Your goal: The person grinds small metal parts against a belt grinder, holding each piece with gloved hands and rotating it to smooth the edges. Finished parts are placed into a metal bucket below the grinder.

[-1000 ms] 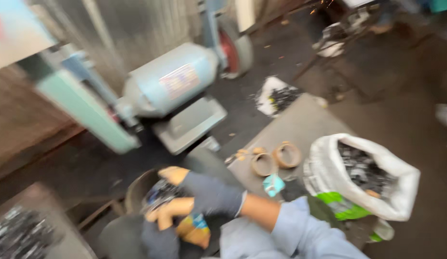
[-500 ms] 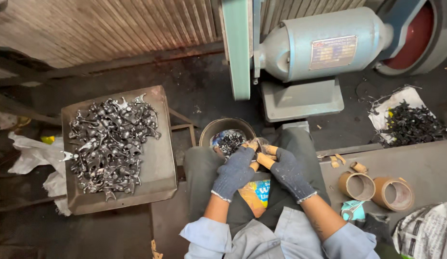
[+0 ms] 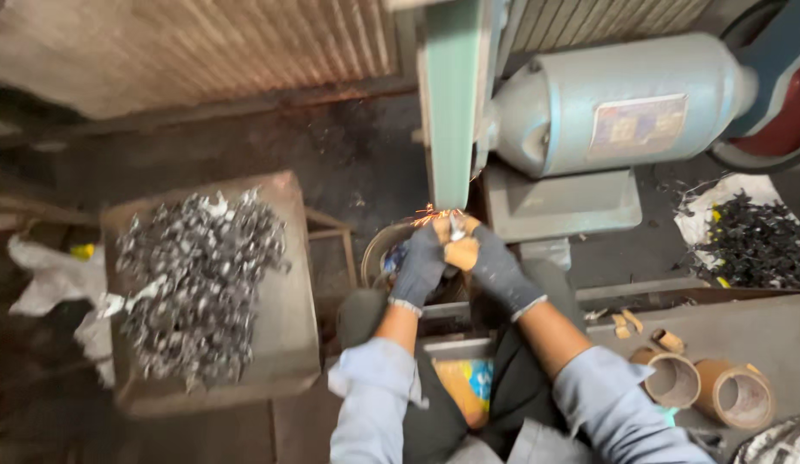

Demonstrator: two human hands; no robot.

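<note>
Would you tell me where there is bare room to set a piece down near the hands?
Free: the tray's right strip beside the metal pile, and the bench behind the rolls. Crowded: around both hands at the belt.

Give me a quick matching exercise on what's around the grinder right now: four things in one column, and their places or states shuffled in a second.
Things:
1. small metal piece
2. heap of metal parts
3. cardboard rolls
4. dark scraps

Places or states:
A. on the flat tray at the person's left
B. pinched between left hand and right hand, sparks flying at the green belt housing
C. on white sheet, far right, below the motor
D. on the grey board at lower right, open ends showing

Pairs: 1-B, 2-A, 3-D, 4-C
</note>
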